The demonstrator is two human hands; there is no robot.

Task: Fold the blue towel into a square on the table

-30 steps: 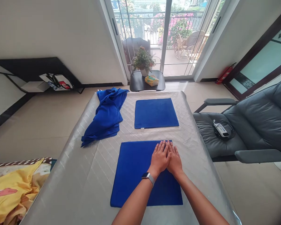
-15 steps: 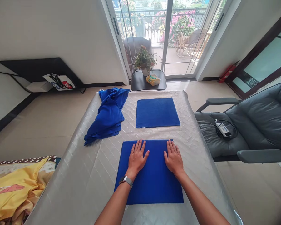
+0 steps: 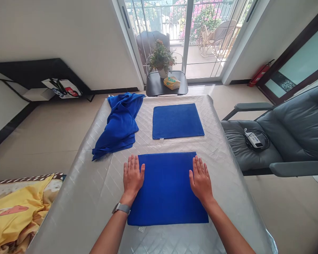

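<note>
A blue cloth point(image 3: 166, 190) lies flat before me on the table's silvery quilted cover point(image 3: 90, 197). My left hand point(image 3: 134, 178) rests along the cloth's left edge, palm down, with the fingers stretched out. On the right edge lies my right hand point(image 3: 200, 179), also flat and holding nothing. Farther back is a second blue cloth point(image 3: 178, 121), spread smooth with a small white tag on its near side. To its left sits a crumpled heap of blue cloths point(image 3: 119, 125).
Beyond the table's far edge, a dark chair point(image 3: 151, 86) carries a potted plant point(image 3: 162, 60) and a yellow packet point(image 3: 172, 83). A grey armchair point(image 3: 254, 151) with a power strip point(image 3: 253, 138) stands at right. Yellow bedding point(image 3: 13, 211) is at lower left.
My left hand has slid left from the cloth's surface to its left edge. My right hand has shifted slightly right. A white tag now shows under the cloth's near edge.
</note>
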